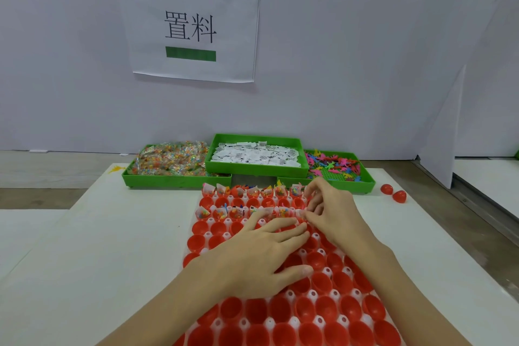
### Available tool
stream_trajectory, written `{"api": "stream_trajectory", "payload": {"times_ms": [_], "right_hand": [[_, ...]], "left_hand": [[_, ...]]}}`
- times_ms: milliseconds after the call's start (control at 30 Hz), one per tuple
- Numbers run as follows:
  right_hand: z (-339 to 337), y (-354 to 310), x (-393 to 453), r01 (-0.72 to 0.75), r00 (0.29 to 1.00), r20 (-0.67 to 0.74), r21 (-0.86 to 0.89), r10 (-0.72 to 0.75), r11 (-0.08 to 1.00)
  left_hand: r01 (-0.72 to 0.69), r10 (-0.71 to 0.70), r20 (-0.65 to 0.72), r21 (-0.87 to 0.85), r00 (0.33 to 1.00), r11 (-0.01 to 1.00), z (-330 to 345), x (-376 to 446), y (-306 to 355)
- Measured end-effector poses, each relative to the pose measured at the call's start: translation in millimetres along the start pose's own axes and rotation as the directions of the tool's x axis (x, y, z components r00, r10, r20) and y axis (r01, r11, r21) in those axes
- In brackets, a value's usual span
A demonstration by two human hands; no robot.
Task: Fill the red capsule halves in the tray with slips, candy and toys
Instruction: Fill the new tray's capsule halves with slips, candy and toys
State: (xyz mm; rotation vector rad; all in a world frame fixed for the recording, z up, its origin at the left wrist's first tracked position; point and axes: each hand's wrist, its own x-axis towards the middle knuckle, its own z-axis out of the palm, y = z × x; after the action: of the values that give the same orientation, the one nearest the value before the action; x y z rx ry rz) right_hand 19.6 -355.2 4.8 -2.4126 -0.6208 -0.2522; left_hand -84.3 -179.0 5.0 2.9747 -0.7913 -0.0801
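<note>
Three green bins line the far edge of the white table (98, 233): on the left a bin of wrapped candy (171, 159), in the middle a raised bin of white paper slips (255, 154), and on the right a bin of small coloured plastic toys (334, 164). Nearer, the tray (207, 234) holds rows of red capsule halves (325, 309) – the farthest row and the third row back already carry candy packets (233, 212) and slips, while the nearer rows sit open. At the left of the tray, the left hand (261, 258) lies flat over the capsules with its fingers straight and spread, pointing right, thumb stretched toward the near side. Just beside it, the right hand (331, 211) reaches over the tray's far right part with fingers curled, pinching something small at the end of the filled third row – what it holds is too small to tell. Farther right, two loose red capsule halves (393, 193) rest on the table, well apart from the tray
</note>
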Motion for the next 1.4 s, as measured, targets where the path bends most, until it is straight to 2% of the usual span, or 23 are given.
{"api": "stream_trajectory", "payload": {"times_ms": [200,267,333,400,467,533,633,733,933,1067,1267,1400], "right_hand": [[-18.6,4.2,-4.6,0.072,0.995,-0.081,0.084,-0.065,0.994],[-24.6,4.7,-8.0,0.073,0.99,-0.13,0.149,-0.054,0.986],[-29.1,5.0,-10.2,0.07,0.988,-0.151,0.185,-0.042,0.98],[-31.4,5.1,-11.1,0.064,0.989,-0.143,0.203,-0.035,0.977],[-31.5,3.1,-12.0,0.068,0.991,-0.127,0.222,-0.041,0.973],[-30.0,-0.1,-12.6,0.076,0.992,-0.116,0.235,-0.05,0.969],[-27.6,-5.1,-13.7,0.096,0.993,-0.096,0.256,-0.073,0.962],[-27.0,-7.7,-15.7,0.111,0.992,-0.084,0.264,-0.092,0.958],[-27.0,-9.5,-17.0,0.11,0.993,-0.072,0.278,-0.093,0.954],[-25.5,-9.4,-17.3,0.108,0.994,-0.056,0.28,-0.096,0.954],[-23.9,-8.0,-17.7,0.117,0.993,-0.046,0.266,-0.109,0.957],[-23.6,-5.1,-17.2,0.11,0.994,-0.041,0.259,-0.103,0.959]], "left_hand": [[-0.031,0.027,-0.023,-0.151,0.999,0.988,-8.3,0.0,-8.5],[-0.037,0.016,-0.081,-0.268,0.997,0.963,-18.0,-0.5,-21.5],[0.0,-0.084,-0.193,-0.4,0.978,0.916,-28.4,-4.0,-42.1],[0.1,-0.255,-0.37,-0.391,0.893,0.915,-31.8,-11.0,-75.2],[0.286,-0.419,-0.497,-0.323,0.76,0.902,-25.5,-22.4,-115.1],[0.47,-0.537,-0.492,-0.264,0.686,0.842,-13.5,-38.4,-150.9],[0.623,-0.625,-0.366,-0.14,0.69,0.77,4.4,-58.0,-186.5],[0.58,-0.576,-0.425,-0.135,0.699,0.804,11.7,-65.6,-198.8],[0.535,-0.548,-0.555,-0.206,0.625,0.819,4.8,-64.0,-203.9],[0.534,-0.524,-0.644,-0.205,0.557,0.82,0.3,-62.3,-208.4],[0.5,-0.583,-0.693,-0.358,0.425,0.789,-9.6,-58.6,-207.8],[0.445,-0.572,-0.688,-0.383,0.446,0.809,-27.6,-58.8,-195.2]]}}
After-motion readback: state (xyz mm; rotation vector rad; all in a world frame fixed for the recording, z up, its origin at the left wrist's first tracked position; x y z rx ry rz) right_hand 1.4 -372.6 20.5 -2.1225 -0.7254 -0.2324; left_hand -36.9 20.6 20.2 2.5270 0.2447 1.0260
